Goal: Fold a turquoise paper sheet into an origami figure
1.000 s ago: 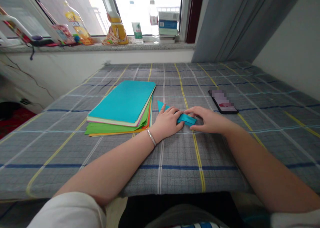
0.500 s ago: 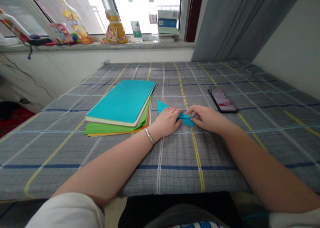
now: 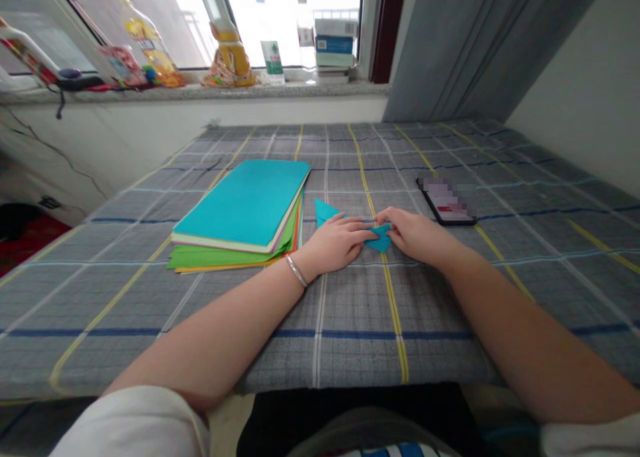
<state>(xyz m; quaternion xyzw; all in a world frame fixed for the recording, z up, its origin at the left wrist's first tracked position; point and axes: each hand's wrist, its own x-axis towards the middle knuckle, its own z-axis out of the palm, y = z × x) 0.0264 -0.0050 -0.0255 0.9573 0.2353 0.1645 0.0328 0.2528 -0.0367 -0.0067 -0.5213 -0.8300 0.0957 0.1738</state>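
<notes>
A folded piece of blue paper (image 3: 325, 211) lies on the checked cloth, with a pointed corner showing at its upper left and a smaller folded part at its right end. Across its middle rests my left hand (image 3: 337, 242), palm down, fingers stretched out flat over the paper and hiding much of it. My right hand (image 3: 411, 233) is at the right end, thumb and fingers bent together on the paper's edge. The fingertips partly cover that edge.
Left of my hands lies a stack of coloured paper (image 3: 245, 200), blue on top, with green and orange sheets sticking out below. A phone (image 3: 447, 202) lies to the right. Bottles, boxes (image 3: 336, 43) and packets stand on the windowsill (image 3: 300, 91) behind the cloth-covered surface (image 3: 210, 310).
My left fingers have stretched further right over the paper. The paper's right end now shows a pointed shape instead of a strip, and my right hand has shifted slightly.
</notes>
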